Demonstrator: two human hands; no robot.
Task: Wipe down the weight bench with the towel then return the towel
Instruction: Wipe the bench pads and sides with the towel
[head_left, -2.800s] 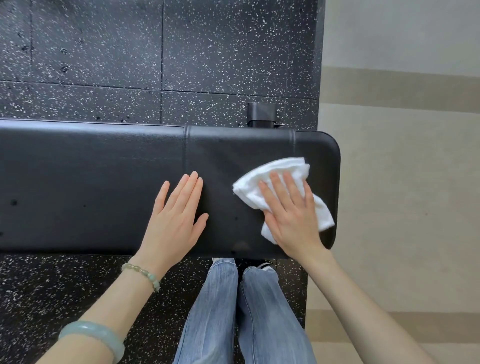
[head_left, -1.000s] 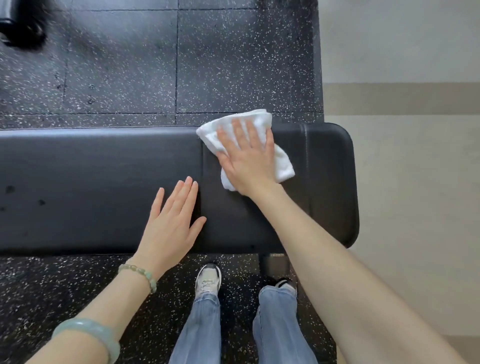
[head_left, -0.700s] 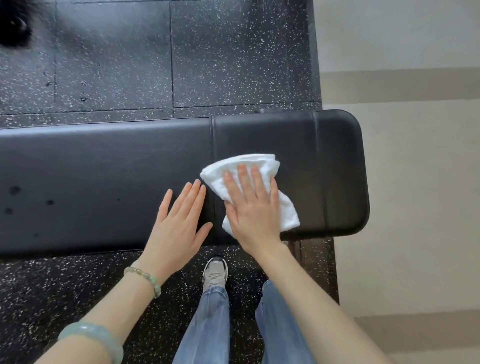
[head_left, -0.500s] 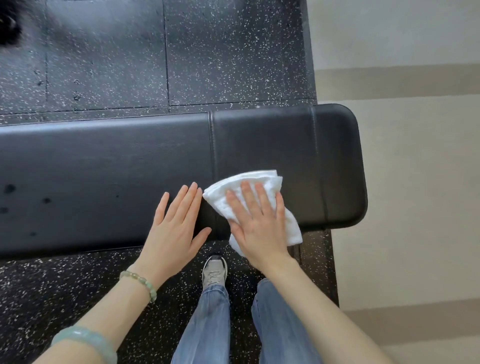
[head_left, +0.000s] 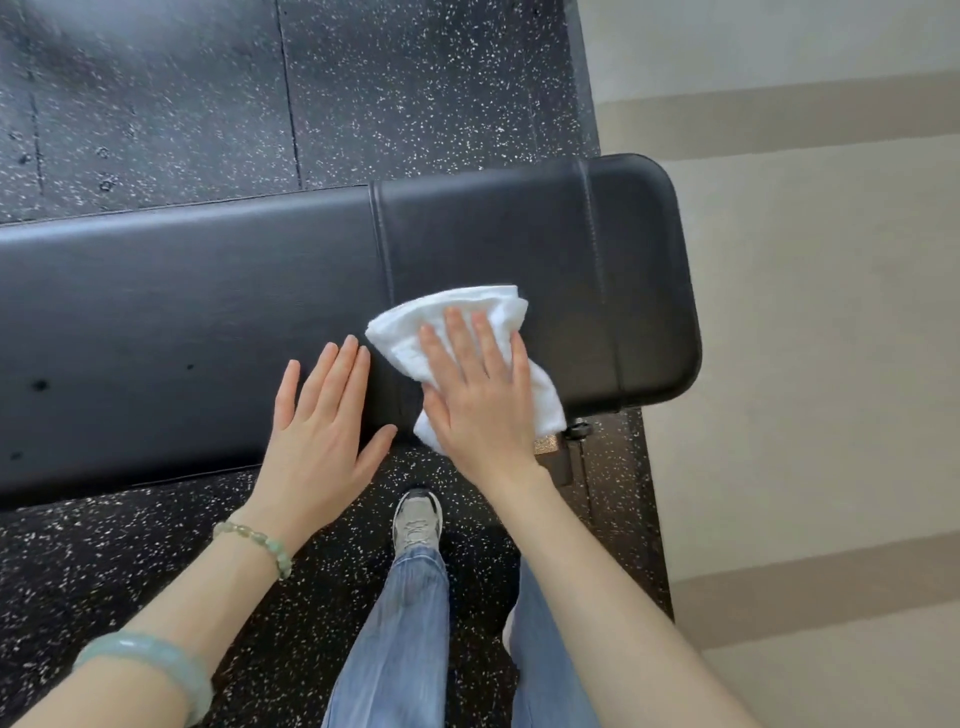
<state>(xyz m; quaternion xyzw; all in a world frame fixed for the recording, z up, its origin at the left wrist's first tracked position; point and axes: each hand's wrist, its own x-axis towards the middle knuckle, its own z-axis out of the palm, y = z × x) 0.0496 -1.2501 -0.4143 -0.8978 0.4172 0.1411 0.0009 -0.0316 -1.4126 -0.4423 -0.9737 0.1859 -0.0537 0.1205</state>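
Speckled black rubber flooring (head_left: 415, 93) meets pale flooring at right. Across it lies a black padded bench (head_left: 208, 312). Left hand (head_left: 322, 436), fingers together and flat, presses palm-down on the pad's near edge. Right hand (head_left: 480, 395), fingers spread, presses a crumpled white towel (head_left: 410, 332) flat against the pad near the bench's right end, overhanging the near edge.

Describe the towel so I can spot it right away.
Find the long black weight bench crossing the speckled floor. Near its right end, at the near edge, the right hand presses flat on the towel. It is crumpled and the only white thing on the pad.
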